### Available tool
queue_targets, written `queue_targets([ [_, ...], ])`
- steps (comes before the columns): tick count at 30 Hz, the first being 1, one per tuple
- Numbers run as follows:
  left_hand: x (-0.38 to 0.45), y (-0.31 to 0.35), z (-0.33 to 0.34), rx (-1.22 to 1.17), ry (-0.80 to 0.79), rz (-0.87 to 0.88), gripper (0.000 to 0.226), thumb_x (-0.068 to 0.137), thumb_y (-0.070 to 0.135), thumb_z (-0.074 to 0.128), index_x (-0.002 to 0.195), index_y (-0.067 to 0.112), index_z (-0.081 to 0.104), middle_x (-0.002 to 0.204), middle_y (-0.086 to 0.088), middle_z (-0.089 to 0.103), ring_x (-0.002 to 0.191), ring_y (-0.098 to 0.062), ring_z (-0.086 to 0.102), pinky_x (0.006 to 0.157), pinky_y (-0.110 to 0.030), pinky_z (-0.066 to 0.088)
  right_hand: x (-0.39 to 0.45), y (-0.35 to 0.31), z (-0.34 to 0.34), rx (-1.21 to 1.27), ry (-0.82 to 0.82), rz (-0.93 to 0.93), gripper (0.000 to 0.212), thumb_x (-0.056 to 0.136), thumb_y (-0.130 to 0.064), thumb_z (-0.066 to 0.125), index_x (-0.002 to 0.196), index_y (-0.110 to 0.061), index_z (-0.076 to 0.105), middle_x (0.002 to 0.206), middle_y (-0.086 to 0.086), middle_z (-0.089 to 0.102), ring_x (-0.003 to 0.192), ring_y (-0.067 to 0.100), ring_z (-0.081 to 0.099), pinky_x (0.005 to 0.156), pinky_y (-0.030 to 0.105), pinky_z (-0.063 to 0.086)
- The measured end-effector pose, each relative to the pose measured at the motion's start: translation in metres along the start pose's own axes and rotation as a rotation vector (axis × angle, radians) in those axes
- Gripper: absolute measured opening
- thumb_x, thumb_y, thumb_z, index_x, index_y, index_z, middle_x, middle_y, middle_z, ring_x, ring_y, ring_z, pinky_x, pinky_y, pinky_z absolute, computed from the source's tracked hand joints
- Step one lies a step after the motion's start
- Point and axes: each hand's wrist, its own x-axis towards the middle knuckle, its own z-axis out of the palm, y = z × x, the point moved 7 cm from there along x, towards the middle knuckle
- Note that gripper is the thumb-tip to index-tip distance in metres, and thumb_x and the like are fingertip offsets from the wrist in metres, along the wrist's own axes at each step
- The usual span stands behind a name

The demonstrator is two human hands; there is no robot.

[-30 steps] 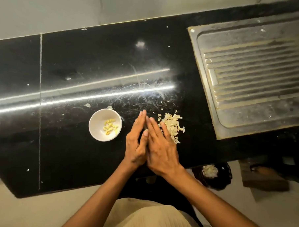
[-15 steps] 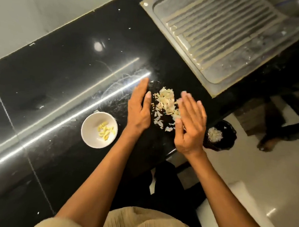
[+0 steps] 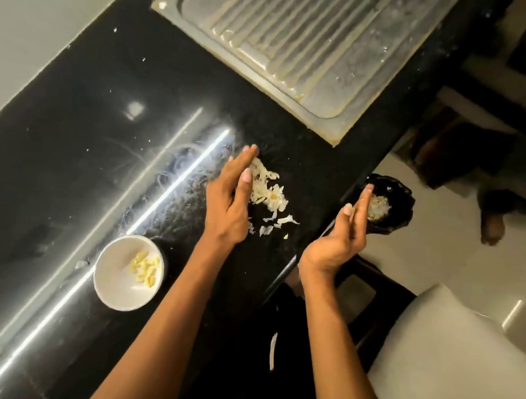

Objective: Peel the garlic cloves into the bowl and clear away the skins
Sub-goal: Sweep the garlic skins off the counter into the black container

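A white bowl [image 3: 128, 272] with several peeled yellow garlic cloves [image 3: 145, 271] stands on the black counter [image 3: 77, 149] at the lower left. A heap of pale garlic skins [image 3: 269, 193] lies near the counter's front edge. My left hand [image 3: 230, 202] stands on edge with straight fingers, touching the left side of the heap. My right hand [image 3: 343, 236] is held palm up and cupped just past the counter edge, holding nothing. Below it on the floor stands a black bin [image 3: 398, 205] with skins inside.
A steel sink drainboard [image 3: 307, 50] fills the counter's far right. A few loose skin flakes lie between the heap and the edge. A person's bare foot [image 3: 492, 229] stands on the pale floor beside the bin. A white surface [image 3: 448, 355] sits at lower right.
My hands have parted. The right hand left the heap and moved off the counter edge, turning palm up above the bin. The left hand stays against the skins.
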Motion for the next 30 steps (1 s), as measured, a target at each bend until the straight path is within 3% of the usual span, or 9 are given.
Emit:
queue_targets([
  [5, -0.012, 0.007, 0.020, -0.065, -0.106, 0.062, 0.042, 0.108, 0.019, 0.039, 0.141, 0.002, 0.057, 0.143, -0.007, 0.061, 0.141, -0.016, 0.050, 0.119, -0.056, 0.035, -0.007, 0.001, 0.005, 0.037, -0.104, -0.040, 0.052, 0.102, -0.007, 0.044, 0.152, 0.007, 0.040, 0.161, 0.015, 0.041, 0.154, 0.026, 0.032, 0.126, 0.058, 0.022],
  [10, -0.014, 0.013, 0.013, -0.220, -0.109, 0.095, 0.042, 0.108, 0.016, 0.037, 0.138, -0.005, 0.057, 0.141, -0.014, 0.062, 0.138, -0.026, 0.054, 0.116, -0.060, 0.038, -0.012, 0.003, -0.004, 0.073, -0.073, -0.077, 0.049, 0.103, -0.003, 0.043, 0.150, 0.009, 0.041, 0.159, 0.018, 0.043, 0.153, 0.026, 0.035, 0.126, 0.056, 0.024],
  [15, 0.018, -0.014, -0.013, -0.141, -0.017, 0.008, 0.054, 0.107, 0.045, 0.041, 0.146, 0.009, 0.055, 0.150, -0.004, 0.055, 0.144, -0.021, 0.047, 0.117, -0.055, 0.038, -0.020, 0.005, -0.008, 0.156, -0.061, -0.067, 0.051, 0.101, -0.002, 0.041, 0.150, 0.012, 0.039, 0.157, 0.020, 0.044, 0.151, 0.025, 0.038, 0.126, 0.045, 0.028],
  [18, 0.023, -0.009, 0.002, 0.002, -0.116, 0.044, 0.058, 0.106, 0.049, 0.035, 0.148, 0.013, 0.053, 0.153, 0.001, 0.049, 0.147, -0.012, 0.041, 0.122, -0.047, 0.034, -0.024, 0.005, -0.010, 0.229, -0.059, -0.057, 0.052, 0.101, -0.004, 0.038, 0.150, 0.012, 0.038, 0.157, 0.020, 0.044, 0.151, 0.026, 0.038, 0.127, 0.047, 0.026],
  [24, -0.019, 0.017, 0.046, 0.008, -0.351, 0.189, 0.045, 0.109, 0.028, 0.037, 0.142, 0.007, 0.059, 0.144, 0.000, 0.056, 0.145, -0.009, 0.043, 0.125, -0.033, 0.027, -0.027, 0.006, -0.011, 0.276, -0.026, -0.036, 0.051, 0.102, -0.008, 0.037, 0.150, 0.013, 0.038, 0.156, 0.025, 0.044, 0.150, 0.031, 0.039, 0.126, 0.049, 0.027],
  [28, -0.040, 0.029, 0.055, -0.111, -0.434, 0.187, 0.046, 0.109, 0.025, 0.036, 0.141, 0.001, 0.058, 0.145, -0.009, 0.059, 0.143, -0.014, 0.048, 0.122, -0.043, 0.035, -0.035, 0.007, -0.016, 0.262, -0.032, -0.060, 0.049, 0.102, -0.009, 0.037, 0.148, 0.007, 0.043, 0.153, 0.023, 0.049, 0.148, 0.029, 0.043, 0.125, 0.048, 0.031],
  [30, -0.036, 0.028, 0.045, -0.165, -0.403, 0.173, 0.046, 0.109, 0.023, 0.035, 0.142, -0.002, 0.056, 0.145, -0.012, 0.059, 0.143, -0.020, 0.048, 0.119, -0.052, 0.037, -0.038, 0.006, -0.015, 0.289, -0.033, -0.057, 0.050, 0.101, -0.008, 0.036, 0.148, 0.008, 0.042, 0.153, 0.022, 0.048, 0.148, 0.029, 0.043, 0.124, 0.044, 0.033],
])
